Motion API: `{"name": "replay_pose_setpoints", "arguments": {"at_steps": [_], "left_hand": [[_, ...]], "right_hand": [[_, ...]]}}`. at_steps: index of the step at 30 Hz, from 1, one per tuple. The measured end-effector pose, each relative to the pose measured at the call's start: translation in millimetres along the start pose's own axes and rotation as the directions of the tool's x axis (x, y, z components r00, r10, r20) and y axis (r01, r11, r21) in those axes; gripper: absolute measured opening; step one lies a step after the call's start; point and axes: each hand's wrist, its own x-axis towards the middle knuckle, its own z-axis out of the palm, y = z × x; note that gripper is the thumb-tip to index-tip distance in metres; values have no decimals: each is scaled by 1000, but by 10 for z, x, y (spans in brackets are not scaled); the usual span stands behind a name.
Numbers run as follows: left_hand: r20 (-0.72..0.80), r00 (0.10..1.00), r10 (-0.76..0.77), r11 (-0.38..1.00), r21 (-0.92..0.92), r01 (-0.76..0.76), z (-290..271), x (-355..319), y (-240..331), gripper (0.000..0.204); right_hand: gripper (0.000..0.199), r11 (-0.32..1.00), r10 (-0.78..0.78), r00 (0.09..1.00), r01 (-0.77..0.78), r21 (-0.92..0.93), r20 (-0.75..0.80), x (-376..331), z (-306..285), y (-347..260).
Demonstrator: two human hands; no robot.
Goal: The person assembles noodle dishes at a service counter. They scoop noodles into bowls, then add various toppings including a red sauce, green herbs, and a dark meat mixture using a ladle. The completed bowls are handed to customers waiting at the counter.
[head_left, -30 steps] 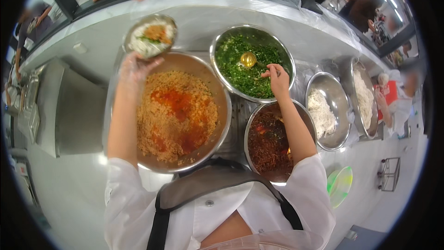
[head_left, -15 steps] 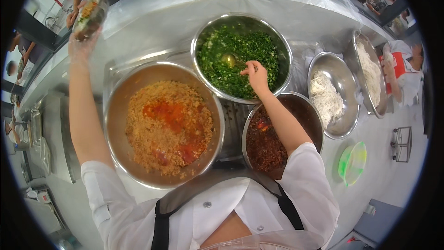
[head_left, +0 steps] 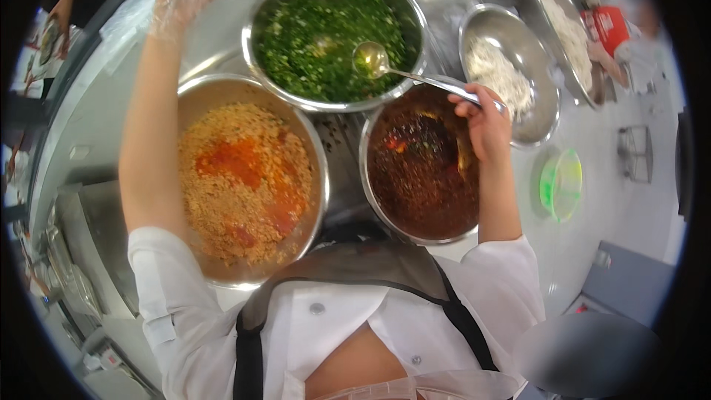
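My right hand (head_left: pixel 489 122) is closed around the handle of a metal ladle (head_left: pixel 415 76). The ladle's round bowl is over the near right part of a steel bowl of chopped greens (head_left: pixel 333 37). Beneath my right hand and the handle is a steel bowl of dark red-brown sauce (head_left: pixel 418 170). At the upper left, my left hand (head_left: pixel 181 4) wears a clear plastic glove; it is held out with fingers spread and nothing in it. Below it, my left forearm passes over the edge of a large steel bowl of orange-brown grainy food (head_left: pixel 248 185) with red sauce on top.
White noodles lie in a steel bowl (head_left: pixel 546 122) on the right, beside a second bowl of noodles (head_left: pixel 566 37). A person in red and white (head_left: pixel 611 33) stands beyond. A green-tinted clear basket (head_left: pixel 561 185) sits lower right. Another person's hand (head_left: pixel 63 11) is at far left.
My left hand has let go of the small clear bowl, which is now by another person's hand at far left. My right hand has brought the ladle up and rightward from the greens.
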Motion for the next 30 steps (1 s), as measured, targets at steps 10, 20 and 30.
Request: {"name": "replay_pose_setpoints", "arguments": {"at_steps": [10, 20, 30], "left_hand": [[20, 990, -138, 984, -110, 140, 260, 128, -434, 56], [-167, 984, -63, 997, 39, 70, 131, -1596, -699, 65], [-243, 964, -111, 984, 108, 140, -206, -3002, -1165, 72]], "right_hand": [[17, 819, -13, 985, -89, -566, -173, -1074, -698, 736], [12, 749, 9, 1000, 8, -663, 21, -1489, -362, 1128], [22, 942, 171, 974, -206, -265, -150, -1407, -567, 770]]}}
